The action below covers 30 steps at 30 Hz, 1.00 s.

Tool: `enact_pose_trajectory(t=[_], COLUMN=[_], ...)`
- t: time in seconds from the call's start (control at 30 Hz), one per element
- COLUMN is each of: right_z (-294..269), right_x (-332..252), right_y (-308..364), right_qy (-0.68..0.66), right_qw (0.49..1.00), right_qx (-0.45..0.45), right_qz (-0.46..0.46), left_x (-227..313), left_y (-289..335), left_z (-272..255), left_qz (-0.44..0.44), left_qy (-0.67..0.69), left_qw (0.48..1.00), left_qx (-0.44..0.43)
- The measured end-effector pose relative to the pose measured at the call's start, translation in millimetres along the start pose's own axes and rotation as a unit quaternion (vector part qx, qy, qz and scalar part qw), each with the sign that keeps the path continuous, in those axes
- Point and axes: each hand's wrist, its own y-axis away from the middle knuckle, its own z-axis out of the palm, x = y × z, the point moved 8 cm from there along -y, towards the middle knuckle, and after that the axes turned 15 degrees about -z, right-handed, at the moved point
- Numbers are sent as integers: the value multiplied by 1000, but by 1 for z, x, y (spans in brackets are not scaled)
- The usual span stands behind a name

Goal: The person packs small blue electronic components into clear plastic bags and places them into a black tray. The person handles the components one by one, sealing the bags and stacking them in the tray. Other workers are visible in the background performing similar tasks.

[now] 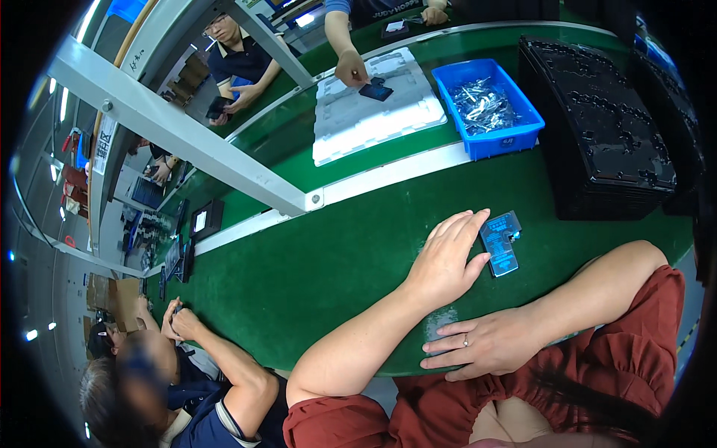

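Observation:
A flat, black, L-shaped phone battery (499, 250) with pale print lies on the green tabletop in front of me. My left hand (447, 261) rests just left of it, fingers stretched forward; the index fingertip and thumb reach its left edge. Whether they press on it I cannot tell. My right hand (487, 345), with a ring on one finger, lies flat near the table's front edge, fingers slightly apart and nothing in them.
Stacked black trays (597, 127) stand at the right. A blue bin (508, 142) of small shiny parts sits beyond the white rail. Across from me, a co-worker's hand (351, 69) touches a dark flat piece (376, 91) on a white foam tray (340, 138). Another worker sits at my left.

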Motion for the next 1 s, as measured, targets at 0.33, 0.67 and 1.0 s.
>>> enact_pose_trajectory(t=[0.33,0.67,1.0], right_z=[-16,-148,-209], right_x=[2,64,274], right_y=[-2,-1,58], right_qy=[-52,67,309], right_qw=[998,947,821], right_qx=[43,280,14], right_qz=[9,140,480], left_x=[-5,-24,-9], left_y=[-4,0,-4], left_z=[0,-4,-5], left_qz=[-1,51,0], left_qy=[16,179,78], left_qw=[1000,976,995], left_qx=[22,110,67])
